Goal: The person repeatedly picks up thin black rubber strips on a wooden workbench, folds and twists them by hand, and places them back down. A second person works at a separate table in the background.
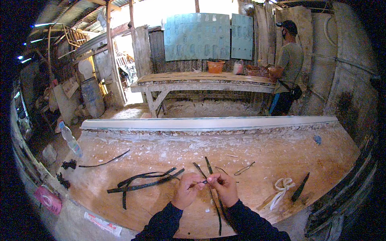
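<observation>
Over the near middle of the wooden table, my left hand (187,189) and my right hand (223,188) meet, both pinching a thin black strip (215,209). Where my fingertips come together, the strip looks folded or knotted; its exact shape there is too small to tell. One end runs down toward me, and black ends stick up beyond my fingers. Left of my left hand lies a loose bunch of black strips (141,183). A thin brownish loop (244,168) rests beyond my right hand. Farther right are a tied white cord (280,193) and a dark pointed blade-like tool (300,187).
A plastic bottle (70,139) stands tilted at the table's left edge, near dark tangled clumps (69,164). One strip (105,161) lies apart. A long white ledge (209,123) borders the far side. Beyond, a person (290,60) stands at another bench (209,85) with an orange pot (216,67).
</observation>
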### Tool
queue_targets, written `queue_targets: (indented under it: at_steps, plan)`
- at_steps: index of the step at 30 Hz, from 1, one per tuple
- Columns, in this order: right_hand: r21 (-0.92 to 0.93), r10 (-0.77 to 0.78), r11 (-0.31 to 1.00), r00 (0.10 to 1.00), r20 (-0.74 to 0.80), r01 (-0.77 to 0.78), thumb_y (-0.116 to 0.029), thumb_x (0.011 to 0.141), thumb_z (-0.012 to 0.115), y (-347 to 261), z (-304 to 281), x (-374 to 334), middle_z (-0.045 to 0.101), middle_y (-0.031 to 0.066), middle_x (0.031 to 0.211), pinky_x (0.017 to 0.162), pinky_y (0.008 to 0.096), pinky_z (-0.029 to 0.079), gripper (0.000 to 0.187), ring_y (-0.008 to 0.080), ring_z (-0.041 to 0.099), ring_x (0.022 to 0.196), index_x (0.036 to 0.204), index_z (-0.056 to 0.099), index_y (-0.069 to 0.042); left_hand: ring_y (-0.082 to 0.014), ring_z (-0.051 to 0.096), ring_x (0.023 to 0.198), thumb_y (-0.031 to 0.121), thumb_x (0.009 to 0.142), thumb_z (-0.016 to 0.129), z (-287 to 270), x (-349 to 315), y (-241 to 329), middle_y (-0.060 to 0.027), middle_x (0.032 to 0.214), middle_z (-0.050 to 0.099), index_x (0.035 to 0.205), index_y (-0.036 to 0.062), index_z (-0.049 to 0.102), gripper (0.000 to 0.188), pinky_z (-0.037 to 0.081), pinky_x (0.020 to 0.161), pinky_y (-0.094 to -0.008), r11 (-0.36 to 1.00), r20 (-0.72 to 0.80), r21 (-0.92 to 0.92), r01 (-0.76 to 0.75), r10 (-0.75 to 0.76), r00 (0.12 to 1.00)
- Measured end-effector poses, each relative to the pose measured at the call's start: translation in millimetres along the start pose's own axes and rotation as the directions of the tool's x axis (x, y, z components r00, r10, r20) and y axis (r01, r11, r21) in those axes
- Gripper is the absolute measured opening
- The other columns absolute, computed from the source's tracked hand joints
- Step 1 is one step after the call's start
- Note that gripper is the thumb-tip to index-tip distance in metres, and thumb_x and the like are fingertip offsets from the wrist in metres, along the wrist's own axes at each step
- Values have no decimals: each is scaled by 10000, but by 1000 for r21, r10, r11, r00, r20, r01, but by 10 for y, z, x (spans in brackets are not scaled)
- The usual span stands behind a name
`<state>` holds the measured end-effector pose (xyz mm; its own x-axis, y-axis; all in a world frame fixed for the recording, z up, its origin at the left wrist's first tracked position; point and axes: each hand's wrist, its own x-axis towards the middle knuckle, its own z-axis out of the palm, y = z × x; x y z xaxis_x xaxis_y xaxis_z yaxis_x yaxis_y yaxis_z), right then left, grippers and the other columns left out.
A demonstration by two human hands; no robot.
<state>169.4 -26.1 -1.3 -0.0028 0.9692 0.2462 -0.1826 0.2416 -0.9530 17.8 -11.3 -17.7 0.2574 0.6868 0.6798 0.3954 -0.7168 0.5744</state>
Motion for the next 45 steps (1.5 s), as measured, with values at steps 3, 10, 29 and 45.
queue_targets:
  at_steps: [3, 10, 29, 45]
  plan:
    - [-316, -230, 920, 972, 45, 232, -57, 733, 616, -27, -19, -21, 595, 59, 749, 619, 224, 421, 105, 122, 549, 683, 824, 611, -7, -185, 510, 877, 58, 740, 607, 18, -3, 35, -100, 915, 516, 865, 24, 542, 145, 470, 672, -268, 999, -97, -49, -2, -2, 995]
    - [-347, -274, 893, 958, 88, 288, -83, 685, 637, -6, -33, -11, 602, 106, 767, 642, 279, 449, 166, 203, 574, 690, 841, 626, -28, -196, 543, 810, 33, 740, 601, 26, -69, -27, -113, 921, 514, 927, 21, 487, 219, 476, 656, -266, 986, -42, -156, 57, -64, 997]
    - [-390, -208, 888, 970, 130, 242, -68, 765, 551, 91, 12, -40, 510, 21, 745, 573, 200, 385, 93, 69, 475, 660, 821, 505, -10, -184, 570, 780, 27, 714, 612, 153, -60, 17, -98, 862, 565, 884, 30, 513, 197, 476, 635, -263, 981, -159, -139, 131, -153, 975]
    - [358, 253, 820, 844, 472, -446, -148, 818, 519, -8, -87, 40, 554, 6, 815, 638, 216, 440, 142, 93, 542, 696, 916, 519, -46, -113, 535, 737, 127, 801, 557, 72, 2, 121, -53, 875, 483, 861, 36, 526, 113, 487, 510, -208, 673, 68, -677, 296, -343, 937]
